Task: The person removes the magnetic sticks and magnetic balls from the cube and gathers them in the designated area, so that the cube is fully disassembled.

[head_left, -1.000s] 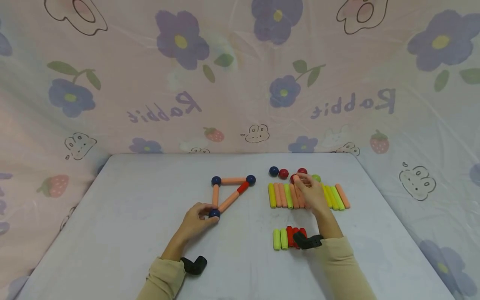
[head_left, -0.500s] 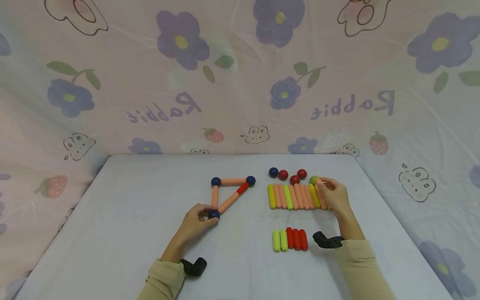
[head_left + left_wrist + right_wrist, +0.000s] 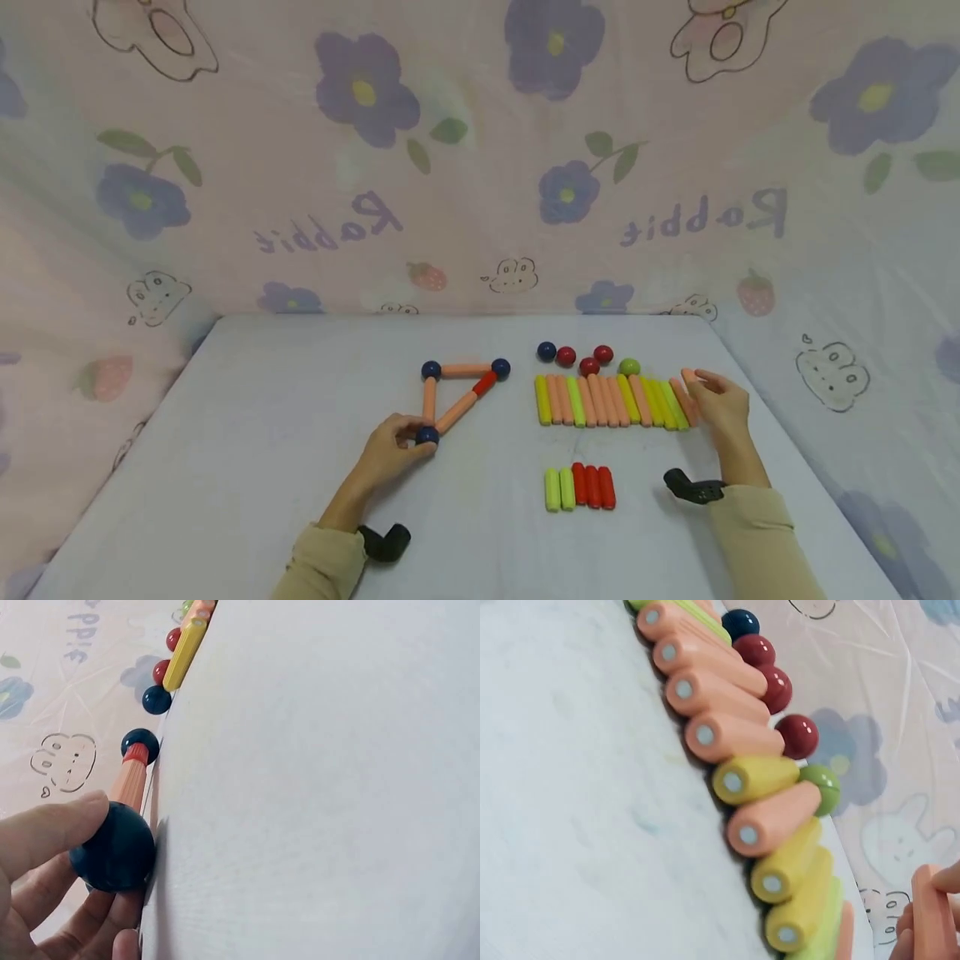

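Observation:
In the head view my left hand (image 3: 396, 450) pinches a dark blue ball (image 3: 427, 436) at the near corner of a triangle of magnetic rods and balls. Close up, thumb and fingers grip that blue ball (image 3: 116, 847), with a peach rod (image 3: 131, 784) running away behind it. My right hand (image 3: 723, 407) holds a loose peach magnetic rod (image 3: 688, 377) at the right end of a row of rods. In the right wrist view, only fingertips (image 3: 951, 879) on this peach rod (image 3: 932, 915) show at the edge.
Peach, yellow and green rods (image 3: 592, 402) lie side by side at right. Behind them are a blue ball (image 3: 547, 352), several red balls (image 3: 603, 355) and a green ball (image 3: 629, 367). Shorter green rods (image 3: 552, 489) and red rods (image 3: 592, 487) lie nearer. A printed cloth (image 3: 480, 167) hangs behind the table.
My right hand has carried the peach rod rightward, from over the middle of the row to its right end. My left hand stays at the triangle's near corner.

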Available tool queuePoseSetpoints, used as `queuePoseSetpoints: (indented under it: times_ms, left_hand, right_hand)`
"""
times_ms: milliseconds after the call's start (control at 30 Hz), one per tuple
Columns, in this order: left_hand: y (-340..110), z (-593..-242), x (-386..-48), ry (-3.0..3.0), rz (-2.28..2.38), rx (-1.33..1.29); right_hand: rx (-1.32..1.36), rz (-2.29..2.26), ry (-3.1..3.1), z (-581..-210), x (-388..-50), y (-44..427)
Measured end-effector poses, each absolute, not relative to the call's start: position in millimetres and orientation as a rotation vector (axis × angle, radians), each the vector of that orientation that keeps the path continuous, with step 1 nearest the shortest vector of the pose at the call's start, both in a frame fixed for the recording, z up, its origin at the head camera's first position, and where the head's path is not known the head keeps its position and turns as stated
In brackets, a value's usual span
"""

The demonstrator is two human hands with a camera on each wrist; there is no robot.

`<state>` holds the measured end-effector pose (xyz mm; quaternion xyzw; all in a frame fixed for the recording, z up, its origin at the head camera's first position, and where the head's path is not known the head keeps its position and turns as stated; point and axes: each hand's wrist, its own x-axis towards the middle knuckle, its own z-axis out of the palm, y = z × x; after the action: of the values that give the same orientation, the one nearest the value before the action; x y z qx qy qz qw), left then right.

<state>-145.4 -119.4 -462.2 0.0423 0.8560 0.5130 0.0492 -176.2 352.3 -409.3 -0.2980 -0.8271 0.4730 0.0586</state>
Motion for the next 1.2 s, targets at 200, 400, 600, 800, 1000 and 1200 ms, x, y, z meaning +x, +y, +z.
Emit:
queuePoseSetpoints:
  times_ms: [200,400,600,800,1000,1200]
  left_hand:
    - [-118.5,-474.7,-127.3,2.583,1.565,0.089]
    - [-118.4,-466.8,-142.5,2.591,1.573,0.120]
    - [-119.3,-459.7,-151.7,2.606,1.584,0.124]
    - [-119.1,-460.0,-147.6,2.594,1.572,0.114]
    - [-117.9,-461.3,-150.3,2.592,1.559,0.103]
    - [-117.7,-460.1,-151.0,2.592,1.568,0.107]
  right_hand:
    - [-0.945,1.396,-2.465,-428.0,-167.2,374.6]
    - [-1.028,1.273,-2.483,-440.5,-185.7,381.8]
    - [-1.068,1.368,-2.402,-445.2,-199.0,377.0]
    - [-1.044,1.326,-2.458,-446.1,-199.3,371.9]
    - [-0.986,1.228,-2.559,-445.0,-200.0,366.6]
    - [-0.821,1.098,-2.660,-441.0,-196.2,360.3]
